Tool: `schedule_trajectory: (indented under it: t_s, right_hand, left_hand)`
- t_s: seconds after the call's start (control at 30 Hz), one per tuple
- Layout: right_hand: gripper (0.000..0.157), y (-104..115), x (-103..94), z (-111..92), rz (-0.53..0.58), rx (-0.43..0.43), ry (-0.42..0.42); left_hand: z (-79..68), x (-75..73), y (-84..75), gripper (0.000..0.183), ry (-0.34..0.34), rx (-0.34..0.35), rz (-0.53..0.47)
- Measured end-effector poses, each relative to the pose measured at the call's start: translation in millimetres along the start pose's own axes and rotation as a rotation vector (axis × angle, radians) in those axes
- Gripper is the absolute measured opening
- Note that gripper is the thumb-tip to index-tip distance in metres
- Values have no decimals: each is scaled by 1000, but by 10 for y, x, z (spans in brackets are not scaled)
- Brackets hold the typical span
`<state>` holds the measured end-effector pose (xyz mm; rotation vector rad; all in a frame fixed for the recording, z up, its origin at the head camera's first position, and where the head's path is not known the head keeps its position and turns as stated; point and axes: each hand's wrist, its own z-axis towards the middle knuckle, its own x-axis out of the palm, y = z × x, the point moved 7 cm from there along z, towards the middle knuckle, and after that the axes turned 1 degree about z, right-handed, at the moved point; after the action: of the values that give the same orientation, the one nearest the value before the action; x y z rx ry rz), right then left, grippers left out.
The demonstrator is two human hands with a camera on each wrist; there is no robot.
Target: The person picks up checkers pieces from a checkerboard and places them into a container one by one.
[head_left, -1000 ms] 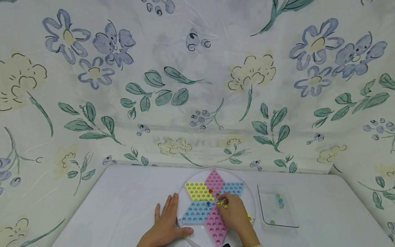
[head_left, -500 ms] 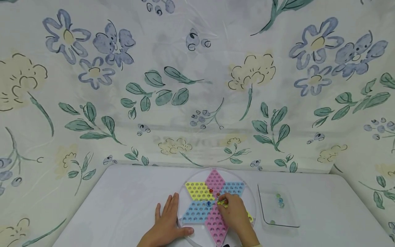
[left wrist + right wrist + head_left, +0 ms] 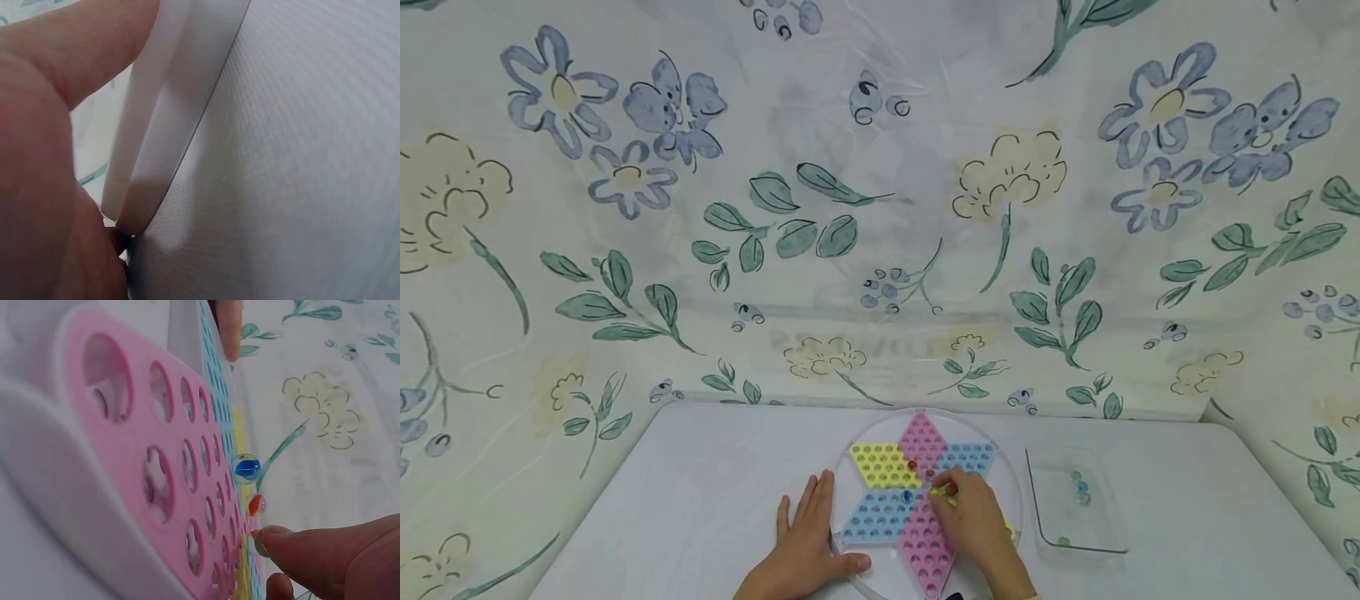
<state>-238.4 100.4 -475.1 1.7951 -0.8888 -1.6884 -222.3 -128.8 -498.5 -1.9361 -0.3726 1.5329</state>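
Barely shifting, the right hand [image 3: 970, 512] still pinches a greenish marble [image 3: 261, 545] at the board [image 3: 917, 518], work seemingly paused, the left hand [image 3: 808, 537] resting uncurled against it.

Left grip [image 3: 805, 542] bars the game board [image 3: 876, 521] at left, right grip [image 3: 970, 517] its middle; room lies right of the clear tray [image 3: 1084, 547].

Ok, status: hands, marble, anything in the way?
Left hand: spread at the edge of the board. Right hand: pinching a greenish marble. Blue marble and red marble sit close by, might crowd it.
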Motion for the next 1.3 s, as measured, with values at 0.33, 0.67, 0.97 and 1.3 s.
schedule_trajectory:
  t_s: [0.33,0.67,0.97,1.3]
  right_hand:
    - [18,55,-152,-58,22,-99,-41]
    - [19,-13,-267,-92,92,-119,-34]
    - [18,-71,-424,-152,106,-126,-60]
    - [18,-130,-596,-192,85,-98,-89]
  left_hand:
    - [14,-5,-1,131,5,8,-2]
    - [29,11,27,133,20,-33,-5]
    - [30,21,29,134,27,-38,-11]
    - [17,30,26,133,16,-17,-17]
